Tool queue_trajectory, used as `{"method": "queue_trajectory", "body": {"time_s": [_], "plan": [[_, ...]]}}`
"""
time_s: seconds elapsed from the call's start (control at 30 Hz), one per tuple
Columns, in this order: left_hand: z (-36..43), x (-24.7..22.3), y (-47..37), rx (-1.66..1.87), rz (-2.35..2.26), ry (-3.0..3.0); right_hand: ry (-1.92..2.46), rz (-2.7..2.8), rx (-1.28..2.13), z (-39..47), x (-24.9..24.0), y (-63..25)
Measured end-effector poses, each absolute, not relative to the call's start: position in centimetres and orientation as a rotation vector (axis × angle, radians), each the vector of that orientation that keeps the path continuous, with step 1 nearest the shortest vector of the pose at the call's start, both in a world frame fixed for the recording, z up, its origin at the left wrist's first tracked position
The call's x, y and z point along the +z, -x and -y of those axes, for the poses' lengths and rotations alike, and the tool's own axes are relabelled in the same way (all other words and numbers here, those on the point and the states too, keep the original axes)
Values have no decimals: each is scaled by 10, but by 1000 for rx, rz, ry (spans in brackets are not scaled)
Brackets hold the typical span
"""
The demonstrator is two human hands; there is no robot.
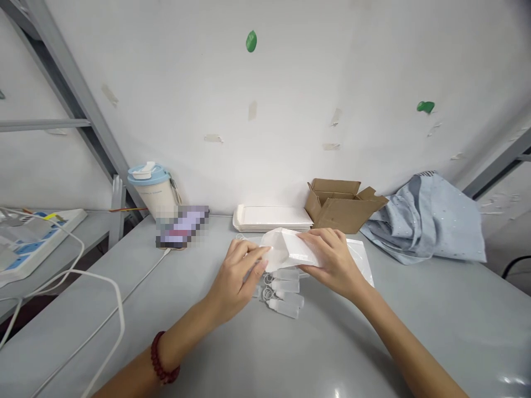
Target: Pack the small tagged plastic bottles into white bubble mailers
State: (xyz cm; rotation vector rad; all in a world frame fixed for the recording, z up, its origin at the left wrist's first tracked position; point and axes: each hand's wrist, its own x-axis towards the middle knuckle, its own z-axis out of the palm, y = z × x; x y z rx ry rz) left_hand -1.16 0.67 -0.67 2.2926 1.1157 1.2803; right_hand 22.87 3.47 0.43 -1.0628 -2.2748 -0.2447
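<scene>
Above the grey table I hold a white envelope (282,243) whose mouth gapes toward the left. My right hand (332,257) is closed around its right part, thumb below and fingers above. At the mouth's left edge, the fingertips of my left hand (236,276) pinch the paper flap. Under my hands lie several small translucent plastic bottles (284,308) with coiled thin cords. Behind my right wrist, another flat white piece (362,260) rests on the table. Whatever is inside the envelope is hidden.
A stack of white envelopes (271,216) lies by the wall, beside an opened cardboard box (346,207). Light-blue cloth (431,221) is at the right. On the left are a lidded cup (153,190), a phone (182,226), a charging cable (120,307) and a power strip (37,249).
</scene>
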Motion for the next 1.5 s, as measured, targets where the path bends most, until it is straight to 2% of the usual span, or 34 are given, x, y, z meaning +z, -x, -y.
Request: {"method": "queue_trajectory", "body": {"time_s": [0.17, 0.33, 0.53, 0.77, 1.13, 1.37, 1.5], "plan": [[-8, -12, 7, 1416, -1116, -2205, 1022, 2274, -243, -32, 4, -224], [-10, -8, 8, 1399, -1390, -1753, 987, 2311, -232, -28, 1, -216], [-15, 3, 12, 1093, -1125, -1314, 925, 2279, -239, -29, 1, -218], [-12, 6, 12, 1009, -1006, -1300, 890, 2275, -223, -25, 5, -214], [-7, 4, 4, 968, -1139, -1291, 795, 2333, -311, -12, 6, -199], [-6, 3, 0, 999, -1181, -1363, 878, 2448, -533, -7, -1, -189], [-11, 6, 12, 1004, -1204, -1610, 980, 2390, -597, -16, 0, -198]]}}
